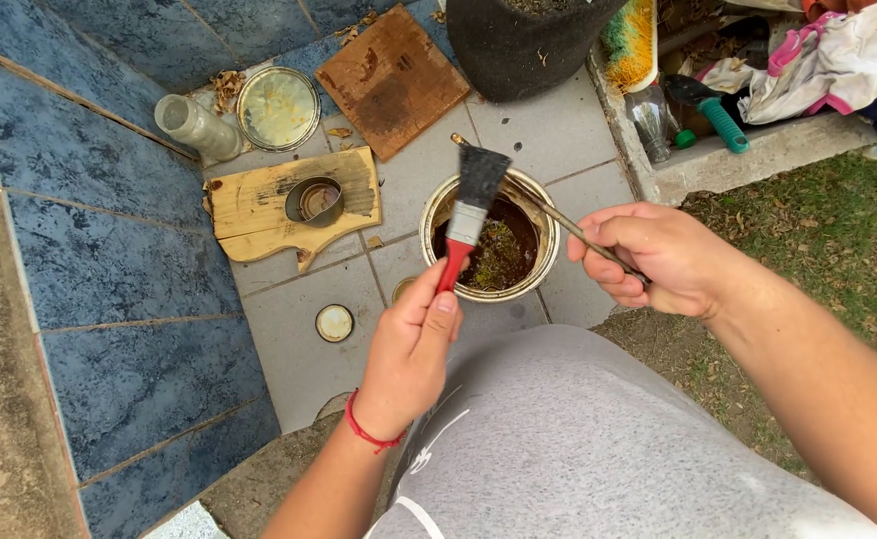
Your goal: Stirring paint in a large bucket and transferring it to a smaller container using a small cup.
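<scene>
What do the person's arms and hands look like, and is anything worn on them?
Both forearms are bare, with no sleeves in view. The left hand has a thin red cord bracelet around its wrist. The right hand wears no glove, ring or band that shows.

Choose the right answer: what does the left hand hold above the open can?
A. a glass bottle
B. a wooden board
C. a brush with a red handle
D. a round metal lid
C: the left hand grips a brush by its red handle, bristles up, over the can; the right hand holds a thin stick.
</scene>
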